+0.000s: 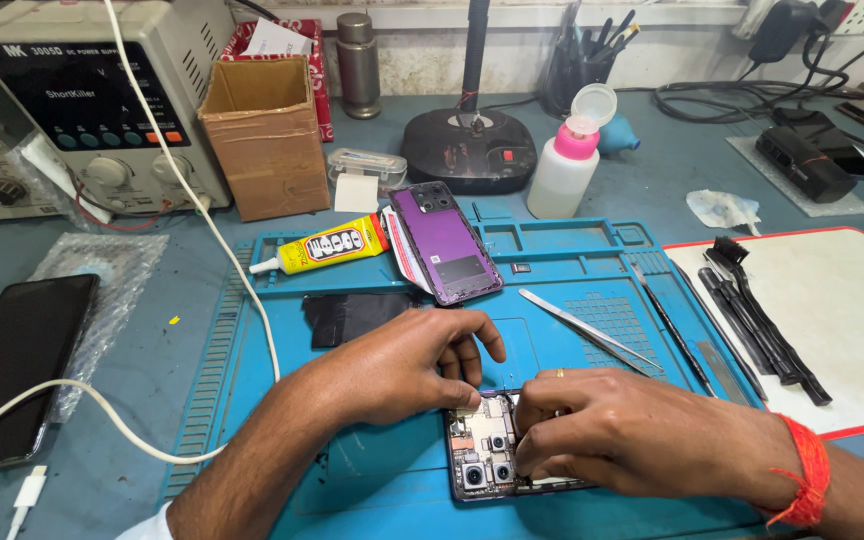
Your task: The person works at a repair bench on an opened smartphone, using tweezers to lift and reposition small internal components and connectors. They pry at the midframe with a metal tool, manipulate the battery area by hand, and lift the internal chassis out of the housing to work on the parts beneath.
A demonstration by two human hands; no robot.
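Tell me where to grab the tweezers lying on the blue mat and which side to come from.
Grip the tweezers by the wide closed end at upper left, coming from above. They lie flat and slanted on the blue mat, with the fine tips pointing lower right toward the right hand. The wide end has bare mat around it; pinching across its two flat sides is probably the steadiest hold.

Glossy purple back cover [444, 243], matt rubber mat [552, 290]

lower centre of frame: left hand [402, 365] and right hand [632, 430] both touching opened phone [484, 450] on blue mat [372, 470]. purple back cover [444, 243] above; tweezers [587, 327] centre right; glue tube [324, 248] beside cover.
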